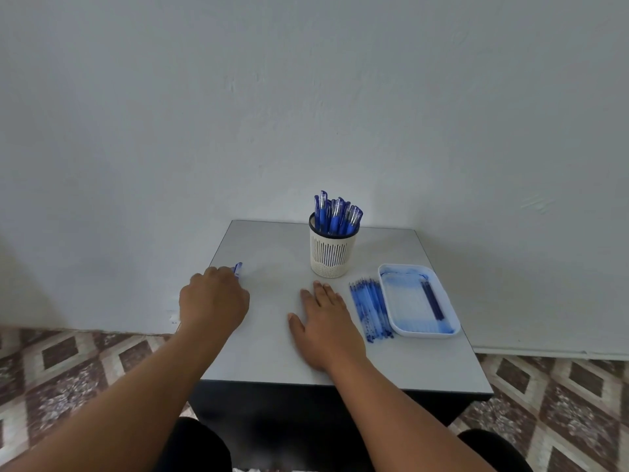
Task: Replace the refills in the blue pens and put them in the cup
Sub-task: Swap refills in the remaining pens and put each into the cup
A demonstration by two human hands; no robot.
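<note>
My left hand is at the table's left edge, its fingers curled over a blue pen whose tip pokes out beyond the fingertips; most of the pen is hidden. Flat on the table, palm down with straight fingers, lies my right hand, holding nothing. A white slotted cup stands at the back, filled with several blue pens. A row of several blue refills lies just right of my right hand. A white tray beside them holds dark blue refills.
The small grey table stands against a pale wall. Patterned tiled floor surrounds it on both sides. My knees in dark cloth show below the table's front edge.
</note>
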